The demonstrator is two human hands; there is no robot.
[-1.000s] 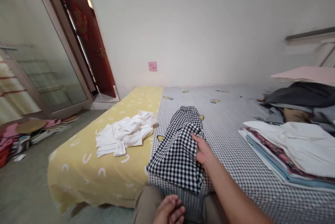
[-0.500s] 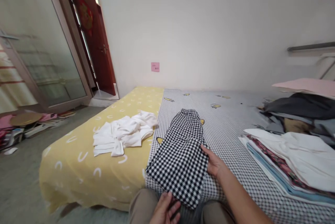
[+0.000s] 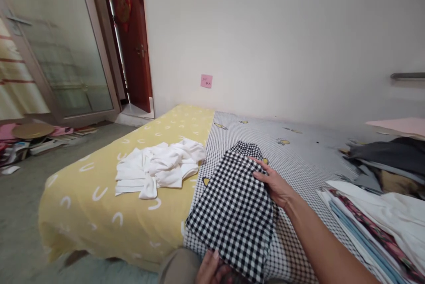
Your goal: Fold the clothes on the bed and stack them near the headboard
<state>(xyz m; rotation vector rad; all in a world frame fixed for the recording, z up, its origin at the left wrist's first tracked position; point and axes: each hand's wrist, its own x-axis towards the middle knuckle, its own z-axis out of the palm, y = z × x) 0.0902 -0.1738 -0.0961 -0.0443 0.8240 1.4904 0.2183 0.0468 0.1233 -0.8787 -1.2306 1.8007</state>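
A black-and-white checked garment lies folded on the bed's grey checked cover, its gathered end pointing toward the wall. My right hand rests at the garment's upper right edge, thumb and fingers on the cloth and holding it there. At the near edge, my left hand is partly cut off by the frame, with its fingertips at the hem; part of it is hidden under the cloth. To the left, a crumpled white cloth sits on the yellow cover.
Folded clothes are stacked at the right, with darker clothes behind. The yellow cover drapes over the bed's left side. Books and a round item lie on the floor at far left.
My right hand has moved up along the garment toward its gathered end, and the cloth's upper part now lies flatter and wider. The view has turned slightly left.
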